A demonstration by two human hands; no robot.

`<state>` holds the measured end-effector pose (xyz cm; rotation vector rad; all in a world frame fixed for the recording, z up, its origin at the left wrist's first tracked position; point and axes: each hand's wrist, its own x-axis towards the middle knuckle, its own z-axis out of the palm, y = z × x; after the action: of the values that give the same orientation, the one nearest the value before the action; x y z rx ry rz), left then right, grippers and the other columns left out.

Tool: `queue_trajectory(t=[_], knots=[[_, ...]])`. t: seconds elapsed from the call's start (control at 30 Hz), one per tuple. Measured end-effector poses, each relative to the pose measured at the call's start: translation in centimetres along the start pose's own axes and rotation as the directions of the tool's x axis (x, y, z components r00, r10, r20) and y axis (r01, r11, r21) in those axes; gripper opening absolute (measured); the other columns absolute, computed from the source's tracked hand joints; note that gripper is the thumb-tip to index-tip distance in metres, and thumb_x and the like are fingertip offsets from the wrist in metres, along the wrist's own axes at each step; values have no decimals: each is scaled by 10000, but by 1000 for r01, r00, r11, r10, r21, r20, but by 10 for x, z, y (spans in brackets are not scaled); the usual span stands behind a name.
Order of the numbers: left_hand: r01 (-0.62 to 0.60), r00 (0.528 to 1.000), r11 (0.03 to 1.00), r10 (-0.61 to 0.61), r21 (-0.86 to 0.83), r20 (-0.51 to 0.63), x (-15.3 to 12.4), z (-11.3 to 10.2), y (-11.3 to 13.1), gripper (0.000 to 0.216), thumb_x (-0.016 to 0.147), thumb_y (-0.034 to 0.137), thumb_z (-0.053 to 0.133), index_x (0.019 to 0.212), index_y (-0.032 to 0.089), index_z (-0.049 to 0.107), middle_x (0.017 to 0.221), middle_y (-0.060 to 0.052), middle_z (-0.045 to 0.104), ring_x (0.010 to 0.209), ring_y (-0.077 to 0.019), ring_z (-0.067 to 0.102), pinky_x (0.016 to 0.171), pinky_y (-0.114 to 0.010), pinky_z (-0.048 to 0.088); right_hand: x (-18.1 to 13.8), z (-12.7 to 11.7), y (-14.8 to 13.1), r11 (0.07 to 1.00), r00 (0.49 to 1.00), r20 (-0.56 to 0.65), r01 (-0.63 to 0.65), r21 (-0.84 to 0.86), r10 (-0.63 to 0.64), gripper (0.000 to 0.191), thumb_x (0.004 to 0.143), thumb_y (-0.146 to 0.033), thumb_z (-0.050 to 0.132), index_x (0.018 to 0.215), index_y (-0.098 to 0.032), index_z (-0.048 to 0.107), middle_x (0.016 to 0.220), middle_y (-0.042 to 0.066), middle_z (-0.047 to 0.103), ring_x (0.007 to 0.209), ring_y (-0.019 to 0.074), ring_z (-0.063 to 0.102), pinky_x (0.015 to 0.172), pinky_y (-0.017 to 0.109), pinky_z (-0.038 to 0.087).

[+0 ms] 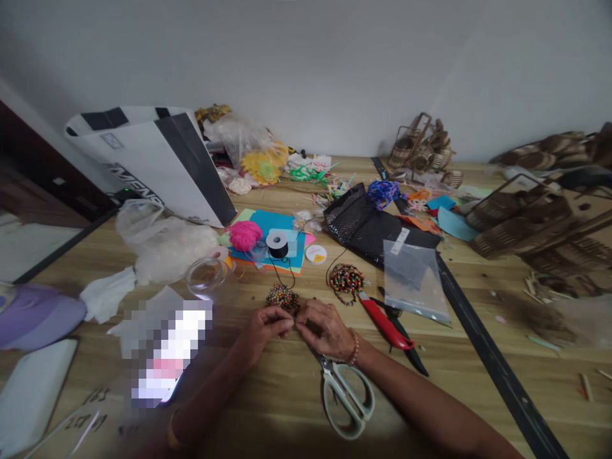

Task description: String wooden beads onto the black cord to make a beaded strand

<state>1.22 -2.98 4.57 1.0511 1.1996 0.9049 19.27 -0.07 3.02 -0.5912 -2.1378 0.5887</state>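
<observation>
My left hand (273, 326) and my right hand (327, 328) meet over the table, thumbs and forefingers pinched almost tip to tip. Whatever lies between the fingertips is too small to make out. Just behind them sits a heap of multicoloured beads (281, 296), partly covered by my fingers. Black cord runs from the beads back to a spool of black cord (278, 243). A second coil of strung beads (347, 280) lies beyond my right hand. White-handled scissors (348, 398) rest under my right wrist, their blades partly hidden.
Right of the beads lie a red-handled cutter (386, 324), a clear plastic bag (415, 280) and a black bubble mailer (377, 233). Pink yarn (245, 236) sits on coloured sheets. Left are a lit phone (172, 354) and a tape roll (206, 274). Woven baskets (511, 213) stand right.
</observation>
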Motion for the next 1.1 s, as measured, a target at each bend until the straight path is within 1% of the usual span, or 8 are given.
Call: queue_trajectory(t=[0.3, 0.63, 0.83, 0.93, 1.03, 1.1], knots=[[-50, 999, 997, 49, 54, 10, -1, 0, 4, 210, 701, 319, 658, 581, 158, 596, 556, 19, 580, 568, -115, 511, 605, -241, 421, -2, 0, 2, 1000, 1000, 16, 0, 26, 0, 79, 873, -162, 507, 805, -188, 538, 712, 34, 590, 650, 137, 545, 601, 241, 421], [-104, 995, 984, 104, 143, 10, -3, 2, 10, 235, 718, 344, 618, 574, 164, 569, 557, 17, 560, 582, -123, 510, 620, -248, 420, -1, 0, 1, 1000, 1000, 14, -2, -3, 2, 118, 878, -183, 496, 763, -191, 520, 686, 31, 576, 627, 139, 528, 589, 240, 417], [-134, 991, 980, 133, 150, 17, -1, 1, 4, 243, 732, 366, 617, 607, 161, 580, 570, 9, 578, 572, -125, 523, 601, -244, 425, -1, 1, 1, 1000, 1000, 9, -7, 26, 7, 106, 872, -183, 505, 768, -195, 524, 688, 32, 581, 626, 141, 537, 583, 242, 425], [-162, 987, 971, 162, 173, 19, -2, 0, -1, 228, 746, 348, 612, 624, 158, 592, 571, 8, 581, 569, -125, 525, 592, -241, 422, 0, 0, 0, 999, 1000, 9, -17, 35, 16, 96, 874, -216, 524, 781, -195, 522, 701, 32, 578, 638, 142, 542, 594, 246, 436], [-210, 977, 952, 213, 222, 9, -3, 0, -3, 178, 748, 304, 630, 652, 154, 639, 613, -4, 604, 613, -133, 542, 616, -243, 418, 1, -2, -2, 997, 999, -33, -28, 78, 31, 94, 857, -268, 570, 839, -189, 522, 758, 49, 588, 696, 155, 558, 631, 265, 466], [-258, 965, 935, 264, 244, 7, -3, 1, -2, 146, 732, 280, 656, 659, 154, 671, 656, -18, 623, 656, -145, 558, 642, -251, 419, 1, -3, -3, 989, 998, -49, -40, 142, 47, 148, 841, -287, 598, 915, -180, 529, 835, 74, 608, 755, 163, 575, 670, 278, 490]])
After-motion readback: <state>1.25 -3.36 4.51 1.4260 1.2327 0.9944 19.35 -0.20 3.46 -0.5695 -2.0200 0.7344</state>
